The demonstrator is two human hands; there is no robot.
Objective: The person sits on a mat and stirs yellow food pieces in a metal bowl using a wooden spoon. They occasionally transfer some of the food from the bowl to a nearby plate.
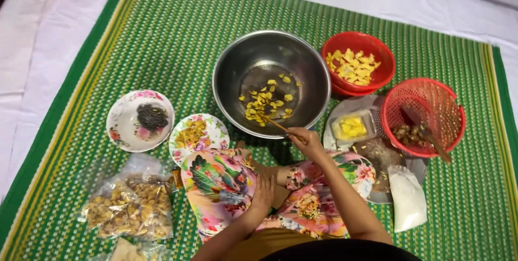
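Note:
A big steel bowl (232,66) stands on the green mat in front of me, with yellow pieces (265,102) floating in dark liquid inside. My right hand (303,140) is at the bowl's near rim and grips a thin wooden stick (276,124) whose tip reaches in among the pieces. My left hand (263,191) rests flat on my knee, on the flowered trousers, holding nothing.
A red bowl (377,77) of yellow pieces sits right of the steel bowl. A red mesh basket (431,99) with brown bits, a clear box of yellow bits (350,127) and a white bag (407,200) lie on a metal tray. Two flowered plates (121,126) (213,129) and bags of dried pieces (129,204) sit left.

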